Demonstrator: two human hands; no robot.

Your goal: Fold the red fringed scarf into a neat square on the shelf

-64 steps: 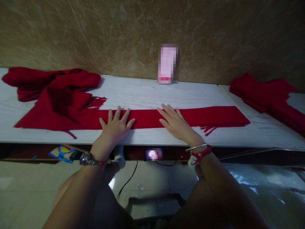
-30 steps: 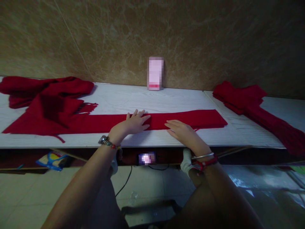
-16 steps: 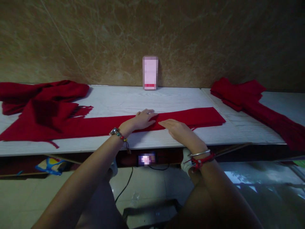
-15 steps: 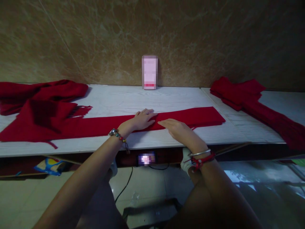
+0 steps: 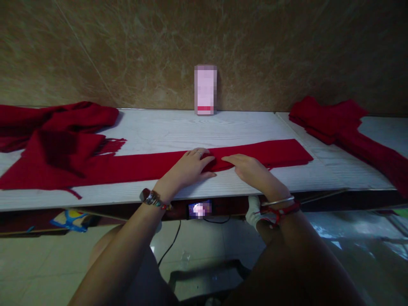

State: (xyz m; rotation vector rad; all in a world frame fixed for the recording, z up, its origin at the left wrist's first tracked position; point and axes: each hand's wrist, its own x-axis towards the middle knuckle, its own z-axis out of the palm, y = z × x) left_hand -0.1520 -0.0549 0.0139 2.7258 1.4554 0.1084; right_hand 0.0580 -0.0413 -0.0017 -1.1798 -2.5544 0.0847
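A long red scarf (image 5: 153, 165) lies folded lengthwise across the white tabletop (image 5: 165, 127), its left part bunched up with a fringe showing. My left hand (image 5: 194, 165) rests on the scarf's middle, fingers spread and thumb apart, with a ring on one finger. Just right of it, my right hand (image 5: 247, 165) touches the scarf with fingers stretched out together; its thumb is hidden. Between the two hands the cloth dips and its near edge bulges slightly. Both hands are open.
Another red cloth heap (image 5: 92, 114) lies at the back left, and folded red scarves (image 5: 331, 123) lie at the right. A blurred phone (image 5: 205, 91) leans against the marble wall. Below the table edge are a lit screen (image 5: 199, 210) and a blue-and-yellow packet (image 5: 70, 220).
My left hand has turned and slid toward the scarf's near edge, its fingers now more bent. My right hand has shifted slightly right. The camera view has moved a little.
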